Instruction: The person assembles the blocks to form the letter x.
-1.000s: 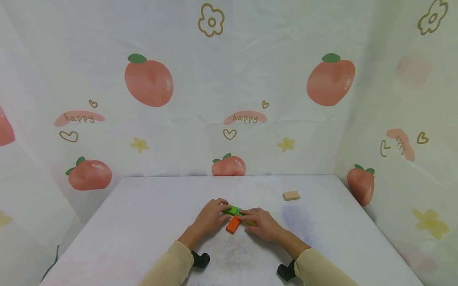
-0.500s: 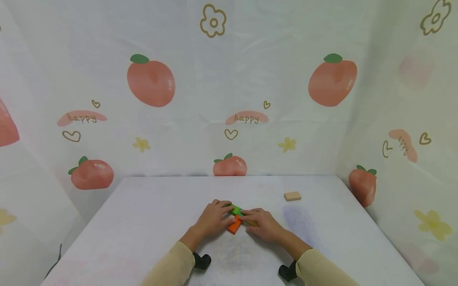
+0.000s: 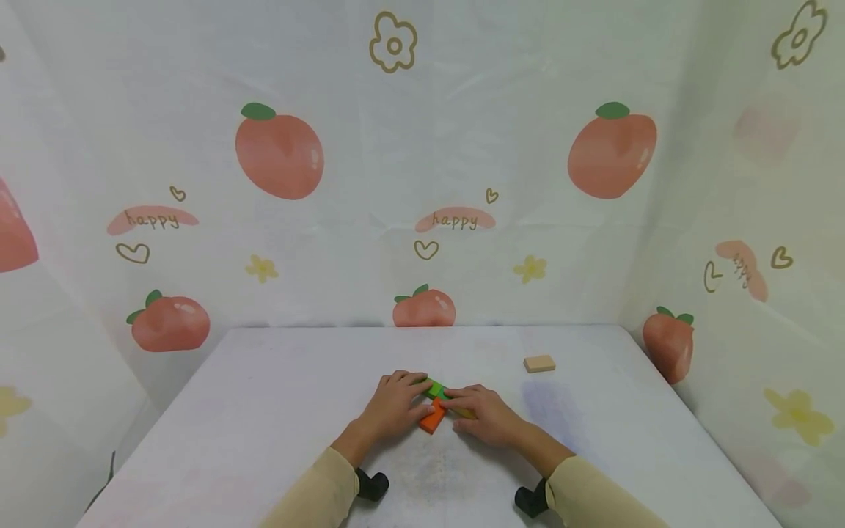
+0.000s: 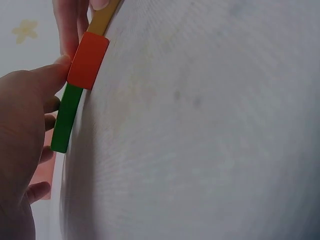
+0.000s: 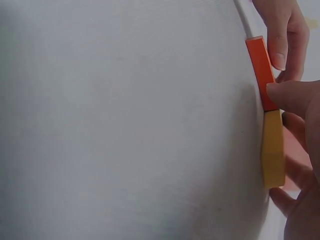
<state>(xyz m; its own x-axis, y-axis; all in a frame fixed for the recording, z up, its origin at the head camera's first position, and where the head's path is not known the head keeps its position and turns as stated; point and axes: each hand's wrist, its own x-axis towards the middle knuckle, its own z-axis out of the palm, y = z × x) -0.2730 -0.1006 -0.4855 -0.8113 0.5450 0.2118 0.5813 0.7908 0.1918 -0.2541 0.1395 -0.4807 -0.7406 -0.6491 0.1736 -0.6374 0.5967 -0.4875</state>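
Observation:
On the white table, an orange block [image 3: 432, 419] meets a light green block [image 3: 434, 387], a darker green piece [image 3: 444, 394] and a yellow block [image 3: 466, 413]. My left hand [image 3: 391, 405] rests its fingers along the far side of the green block, thumb against the orange one. With my right hand [image 3: 487, 415] I hold the yellow block, partly covering it. In the left wrist view the orange block [image 4: 88, 60] stands between green [image 4: 66, 117] and yellow [image 4: 102, 16]. The right wrist view shows the right thumb before the orange block [image 5: 261, 70], fingers behind the yellow one [image 5: 273, 150].
A plain wooden block [image 3: 539, 364] lies apart at the back right of the table [image 3: 297, 381]. A printed cloth [image 3: 356, 147] hangs behind and along the sides. Black wrist devices [image 3: 372, 485] sit under both sleeves.
My left hand has shifted slightly right along the green block, and its thumb has come down to the orange block. The right hand has hardly moved.

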